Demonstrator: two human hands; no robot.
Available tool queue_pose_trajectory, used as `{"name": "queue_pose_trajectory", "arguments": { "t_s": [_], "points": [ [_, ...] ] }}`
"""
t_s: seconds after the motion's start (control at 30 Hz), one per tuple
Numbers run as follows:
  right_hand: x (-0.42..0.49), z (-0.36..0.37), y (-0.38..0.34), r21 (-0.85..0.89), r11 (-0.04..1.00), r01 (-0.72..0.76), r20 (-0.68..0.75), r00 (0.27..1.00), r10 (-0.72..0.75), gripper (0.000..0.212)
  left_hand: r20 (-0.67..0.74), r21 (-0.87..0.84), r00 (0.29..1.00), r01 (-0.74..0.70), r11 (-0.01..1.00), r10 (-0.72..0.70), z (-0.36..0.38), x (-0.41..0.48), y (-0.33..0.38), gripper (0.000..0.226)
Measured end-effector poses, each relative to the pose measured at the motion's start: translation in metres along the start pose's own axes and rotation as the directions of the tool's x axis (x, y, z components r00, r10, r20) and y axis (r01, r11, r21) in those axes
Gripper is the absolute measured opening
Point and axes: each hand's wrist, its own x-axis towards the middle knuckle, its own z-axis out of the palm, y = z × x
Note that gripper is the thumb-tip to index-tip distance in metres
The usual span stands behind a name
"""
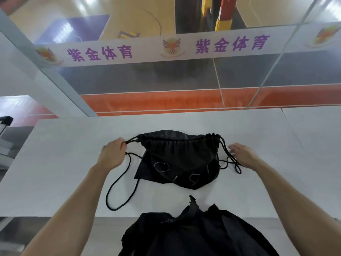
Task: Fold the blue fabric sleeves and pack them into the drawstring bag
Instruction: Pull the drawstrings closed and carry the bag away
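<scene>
On the white band (147, 59) across the glass, the purple characters 紫金体育 stand twice: once left of the winged emblem (171, 45), once right of it. Pale marks on the black drawstring bag (177, 163), below the emblem, cannot be read.

white table (64, 163), black drawstring bag (177, 163) lying on it, cords (118, 183) trailing

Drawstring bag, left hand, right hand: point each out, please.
drawstring bag (177, 159): head view, middle of the front panel.
left hand (112, 154): head view, back of hand.
right hand (243, 156): head view, back of hand.
</scene>
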Motion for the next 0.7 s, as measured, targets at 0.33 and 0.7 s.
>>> {"name": "queue_pose_trajectory", "arguments": {
  "t_s": [0.33, 0.7],
  "points": [
    [-0.016, -0.002, -0.072, -0.027, 0.972, 0.233, -0.122, 0.964, -0.234, 0.018, 0.004, -0.184, 0.994, -0.111, 0.977, 0.114, 0.008, 0.007, 0.081, 0.021],
    [-0.037, -0.056, -0.116, -0.059, 0.923, 0.380, -0.545, 0.763, -0.349, 0.075, -0.435, -0.369, 0.869, -0.411, 0.834, 0.236, -0.057, 0.018, 0.148, 0.071]
  ]
}}
